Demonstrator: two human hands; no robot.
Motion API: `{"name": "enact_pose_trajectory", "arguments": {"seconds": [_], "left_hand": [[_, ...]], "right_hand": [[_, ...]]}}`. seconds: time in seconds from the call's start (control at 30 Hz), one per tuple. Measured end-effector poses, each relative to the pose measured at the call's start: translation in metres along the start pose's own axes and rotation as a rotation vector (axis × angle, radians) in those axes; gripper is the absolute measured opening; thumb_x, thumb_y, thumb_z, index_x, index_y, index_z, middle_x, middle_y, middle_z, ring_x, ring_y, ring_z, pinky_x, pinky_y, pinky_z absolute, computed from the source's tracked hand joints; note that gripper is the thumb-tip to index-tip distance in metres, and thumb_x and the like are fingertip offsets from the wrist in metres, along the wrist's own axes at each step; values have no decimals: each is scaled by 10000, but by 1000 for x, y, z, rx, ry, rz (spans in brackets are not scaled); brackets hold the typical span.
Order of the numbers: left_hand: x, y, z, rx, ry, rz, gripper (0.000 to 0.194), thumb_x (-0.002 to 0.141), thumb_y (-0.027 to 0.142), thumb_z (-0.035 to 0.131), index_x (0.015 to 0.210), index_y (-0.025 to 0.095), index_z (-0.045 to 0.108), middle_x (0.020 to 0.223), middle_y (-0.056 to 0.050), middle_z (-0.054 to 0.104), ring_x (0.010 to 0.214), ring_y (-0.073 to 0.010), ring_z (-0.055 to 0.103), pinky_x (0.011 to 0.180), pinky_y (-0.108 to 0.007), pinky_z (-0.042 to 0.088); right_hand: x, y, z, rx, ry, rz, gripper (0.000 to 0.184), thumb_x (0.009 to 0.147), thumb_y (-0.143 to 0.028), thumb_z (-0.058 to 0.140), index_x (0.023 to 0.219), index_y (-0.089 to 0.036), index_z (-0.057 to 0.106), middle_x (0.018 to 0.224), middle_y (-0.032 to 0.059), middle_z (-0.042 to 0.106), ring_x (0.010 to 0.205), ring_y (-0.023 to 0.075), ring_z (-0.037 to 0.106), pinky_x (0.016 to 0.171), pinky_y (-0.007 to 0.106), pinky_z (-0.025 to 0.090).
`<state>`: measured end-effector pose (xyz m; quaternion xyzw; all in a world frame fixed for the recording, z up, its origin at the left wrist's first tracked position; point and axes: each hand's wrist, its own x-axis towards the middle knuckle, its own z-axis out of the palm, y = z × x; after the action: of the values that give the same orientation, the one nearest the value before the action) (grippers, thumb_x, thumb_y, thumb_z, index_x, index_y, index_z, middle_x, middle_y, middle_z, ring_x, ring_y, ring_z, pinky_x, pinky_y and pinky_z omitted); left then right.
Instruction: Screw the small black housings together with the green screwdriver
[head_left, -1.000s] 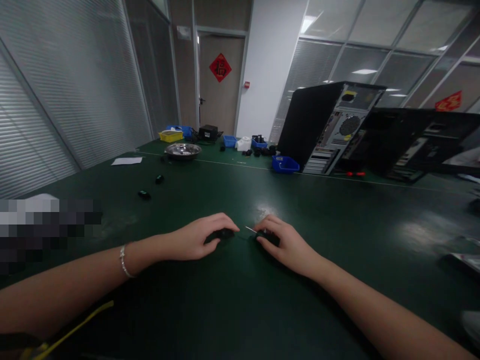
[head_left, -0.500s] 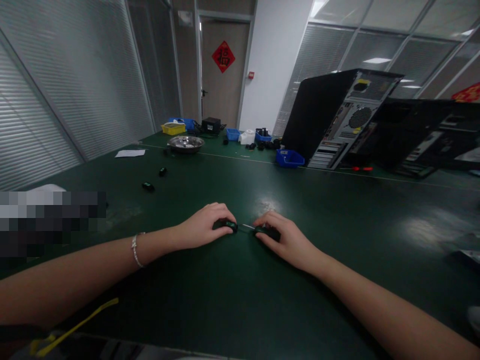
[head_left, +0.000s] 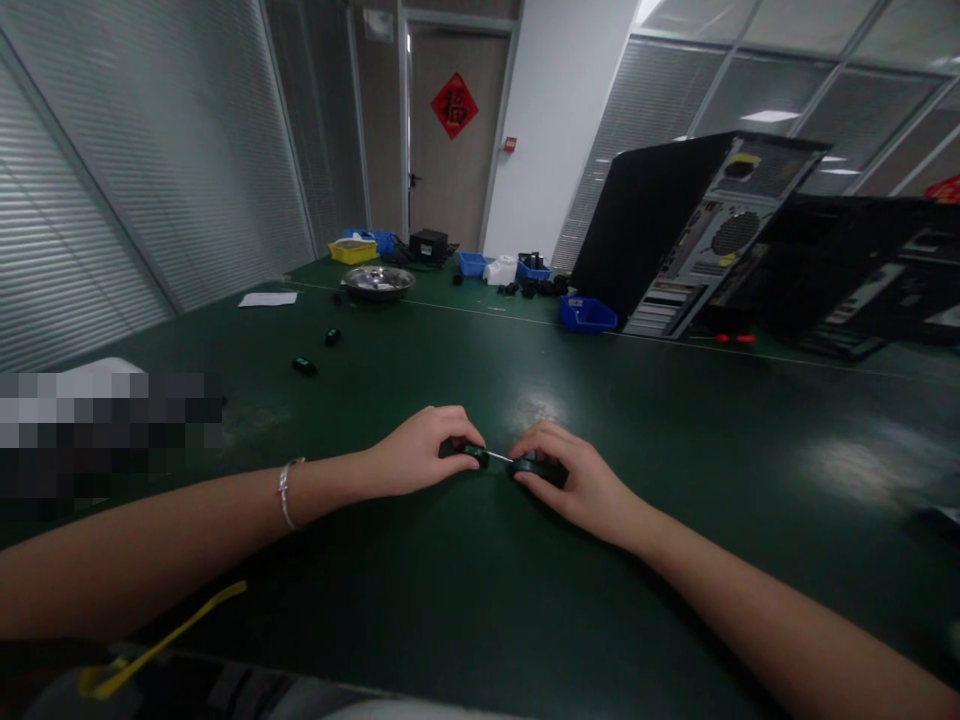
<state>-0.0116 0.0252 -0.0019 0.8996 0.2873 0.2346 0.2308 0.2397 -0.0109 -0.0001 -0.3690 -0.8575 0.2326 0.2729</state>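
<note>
Low over the green tabletop, my left hand [head_left: 435, 450] is closed around a small black device [head_left: 475, 453] with a bit of green on its face, pinched between thumb and fingers. My right hand [head_left: 566, 470] grips a screwdriver [head_left: 529, 467] by its dark handle. Its thin metal shaft points left, and the tip reaches the right end of the device; whether it touches a screw there cannot be made out. Fingers hide much of both things.
Two similar black devices lie on the table [head_left: 420, 560], one [head_left: 304, 366] nearer than the other [head_left: 333, 337]. Behind them are a metal bowl [head_left: 379, 281] and a paper sheet [head_left: 268, 299]. A blue bin [head_left: 587, 314] stands beside a computer tower [head_left: 675, 235] at right.
My left hand has shifted slightly right with the device, closing the gap to the screwdriver tip. The right hand stays nearly in place. The view has tilted a little.
</note>
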Motion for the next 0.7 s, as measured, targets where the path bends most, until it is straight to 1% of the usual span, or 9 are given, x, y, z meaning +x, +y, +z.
{"name": "enact_pose_trajectory", "arguments": {"seconds": [0.17,0.37,0.7], "left_hand": [[0,0,0,-16,-5,-12,177,870,227,688,1036,167,698,942,-41,618,844,-170,593,748,-267,441],[-1,-1,2,-45,-24,16,195,864,241,701,1049,179,701,934,-32,618,845,-166,597,750,-264,433],[-1,0,1,-63,-44,7,224,870,263,693,1081,187,683,956,-34,616,864,-173,593,759,-274,439]], "right_hand": [[-1,-2,-1,0,-16,16,206,859,-103,623,1031,-216,631,1020,54,598,924,199,571,777,323,488],[0,-2,-1,-7,-40,-25,206,891,-120,608,1066,-224,642,1034,57,610,979,210,571,862,358,473],[-1,-2,0,-11,-27,-40,199,891,-117,604,1057,-222,638,1022,61,609,975,215,569,860,368,474]]}}
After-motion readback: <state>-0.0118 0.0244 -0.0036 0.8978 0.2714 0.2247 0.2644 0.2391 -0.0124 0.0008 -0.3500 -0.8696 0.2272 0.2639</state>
